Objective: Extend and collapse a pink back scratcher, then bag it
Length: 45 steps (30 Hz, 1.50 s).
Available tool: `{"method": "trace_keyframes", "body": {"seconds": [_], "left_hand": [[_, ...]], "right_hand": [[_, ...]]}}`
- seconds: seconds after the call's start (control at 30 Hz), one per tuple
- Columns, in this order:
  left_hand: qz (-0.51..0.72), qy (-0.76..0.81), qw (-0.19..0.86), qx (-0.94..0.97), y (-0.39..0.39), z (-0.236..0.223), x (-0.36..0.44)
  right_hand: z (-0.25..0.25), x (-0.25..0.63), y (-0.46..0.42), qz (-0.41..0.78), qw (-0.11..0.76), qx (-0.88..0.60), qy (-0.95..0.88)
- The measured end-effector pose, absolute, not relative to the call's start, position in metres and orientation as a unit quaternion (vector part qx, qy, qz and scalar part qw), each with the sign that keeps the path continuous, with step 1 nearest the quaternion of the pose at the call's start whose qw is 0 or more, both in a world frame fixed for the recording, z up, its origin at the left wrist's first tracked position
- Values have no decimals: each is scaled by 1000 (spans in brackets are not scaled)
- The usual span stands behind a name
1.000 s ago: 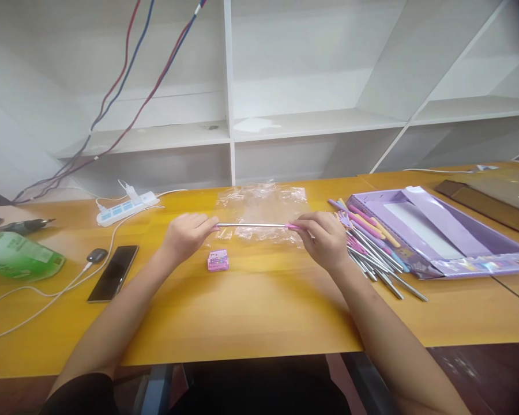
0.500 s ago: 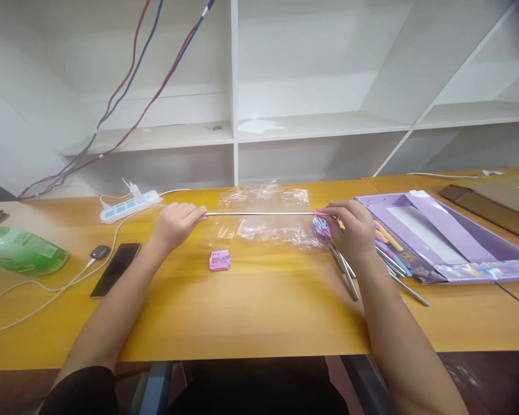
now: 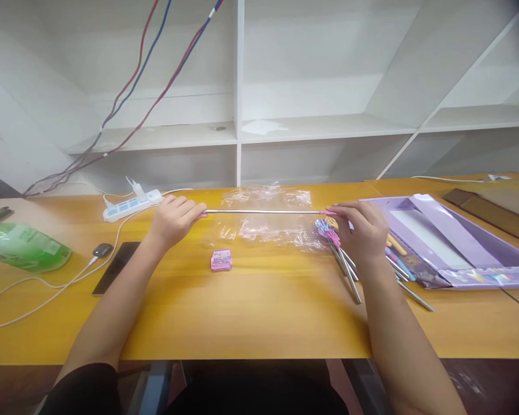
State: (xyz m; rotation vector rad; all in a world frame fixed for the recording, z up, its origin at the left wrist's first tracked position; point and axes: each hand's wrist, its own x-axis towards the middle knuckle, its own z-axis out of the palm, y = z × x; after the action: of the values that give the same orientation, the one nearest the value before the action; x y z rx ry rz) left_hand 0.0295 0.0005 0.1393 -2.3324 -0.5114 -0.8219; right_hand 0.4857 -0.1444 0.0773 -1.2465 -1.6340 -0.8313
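My left hand is closed around the left end of a thin telescopic metal rod with pink ends. The fingers of my right hand pinch the pink piece at its right end. Stretched level between both hands, the rod hangs above a crinkled clear plastic bag. Just below my right hand lies a bunch of similar metal rods with blue, pink and yellow heads. My right hand and forearm partly hide them. A small stack of pink printed cards rests on the table between my arms.
On the right stand an open purple box and a brown cardboard piece. To the left are a black phone, a white power strip, a green plastic pack and a white cable. White shelves rise behind.
My right hand has moved slightly right, and the metal span between my hands looks a little longer. More of the coloured heads shows beside it. My left hand stays nearly in place.
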Motion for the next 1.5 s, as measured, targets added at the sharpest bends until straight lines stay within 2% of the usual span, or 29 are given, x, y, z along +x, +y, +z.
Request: {"method": "trace_keyframes", "body": {"seconds": [0.2,0.5,0.8,1.03,1.17,1.33,1.5], "left_hand": [[-313,-205,259,-890,-1,141,29],[-311,-210,320,-870,5,149,15],[-327,-240,327,-854,17,161,-12],[-329,-259,339,-843,24,163,-23],[-355,-284,309,-836,34,163,-43],[-407,-349,299,-789,45,163,-103],[-407,-344,294,-793,44,169,-113]], "right_hand": [[78,486,-146,-340,455,-512,-645],[80,490,-147,-382,465,-513,-612],[87,514,-153,-422,466,-517,-581],[87,527,-157,-408,467,-559,-550],[81,556,-156,-445,502,-551,-497],[73,621,-166,-477,575,-579,-327],[75,635,-164,-463,591,-592,-293]]}}
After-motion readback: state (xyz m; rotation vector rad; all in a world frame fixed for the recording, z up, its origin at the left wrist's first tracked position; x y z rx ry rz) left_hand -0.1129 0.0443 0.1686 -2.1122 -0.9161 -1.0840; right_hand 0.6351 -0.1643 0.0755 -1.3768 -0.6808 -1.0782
